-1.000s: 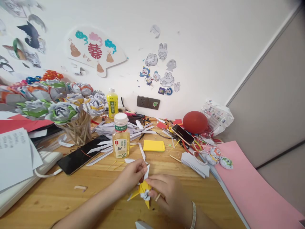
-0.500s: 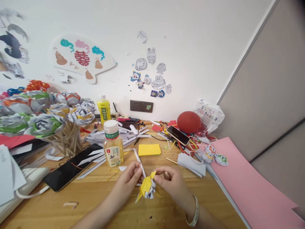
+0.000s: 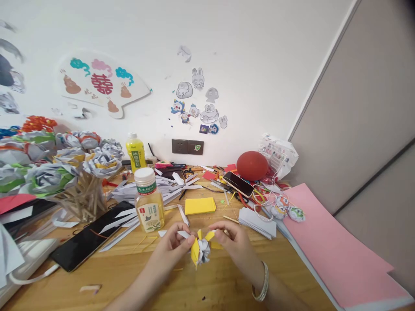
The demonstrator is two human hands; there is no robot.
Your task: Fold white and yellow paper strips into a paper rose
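A small paper flower [image 3: 203,250] with a crumpled white centre and yellow folded outer pieces is held up between both hands, just above the table. My left hand [image 3: 177,244] pinches its left side, thumb against a yellow piece, and a white paper strip pokes out between the fingers. My right hand [image 3: 231,239] has thumb and forefinger closed on the tip of a yellow piece at the upper right. Behind the hands lies a stack of yellow paper [image 3: 200,205]. A bottle of pale yellow drink [image 3: 149,211] stands behind my left hand.
Finished paper flowers [image 3: 50,177] fill a holder at the left. A black phone [image 3: 87,242] lies before it. White paper strips [image 3: 121,220], a second phone [image 3: 239,184], a red balloon [image 3: 252,166], white paper sheets [image 3: 257,222] and pink paper [image 3: 327,242] surround the work area.
The flower has turned so its white centre faces me more, with the yellow pieces spread to both sides. Both hands still hold it. The whole view has shifted slightly.
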